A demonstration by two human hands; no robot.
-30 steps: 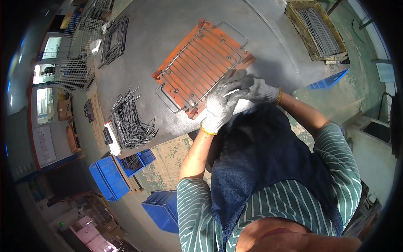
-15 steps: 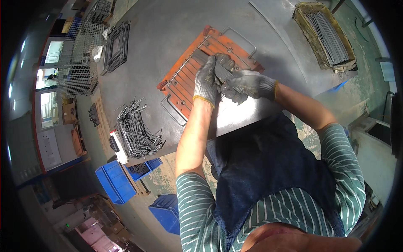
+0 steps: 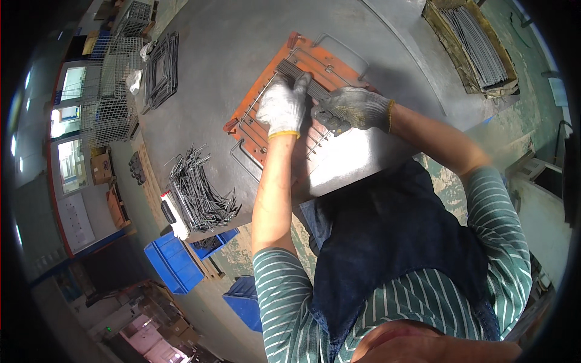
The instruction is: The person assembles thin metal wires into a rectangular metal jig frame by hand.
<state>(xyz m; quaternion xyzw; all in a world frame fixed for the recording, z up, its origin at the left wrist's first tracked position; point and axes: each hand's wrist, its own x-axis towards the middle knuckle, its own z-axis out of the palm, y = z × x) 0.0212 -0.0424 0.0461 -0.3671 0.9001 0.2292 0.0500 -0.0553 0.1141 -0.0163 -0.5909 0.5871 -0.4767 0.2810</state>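
Observation:
An orange jig [image 3: 257,107] lies on the grey metal table, with thin metal rods set across it and bent wire handles [image 3: 345,48] at its ends. Over its left half is my left hand [image 3: 282,109], in a pale knitted glove, back upward. Its thumb points toward a bundle of thin metal rods [image 3: 292,68]; the other fingers are blurred and partly hidden. My right hand [image 3: 357,109], in a grey-stained glove, is closed around the near end of that bundle, above the jig's right side. The bundle slants across the jig between both hands.
A heap of bent metal rods [image 3: 196,190] sits at the table's near left. Wire frames [image 3: 162,72] are stacked at the far left. A worn box of straight rods [image 3: 475,45] stands far right. Blue bins [image 3: 172,260] are below the table's near edge.
My left hand has moved left, away from my right, and turned its back up over the jig. The right hand has shifted slightly up, and more of the rod bundle shows.

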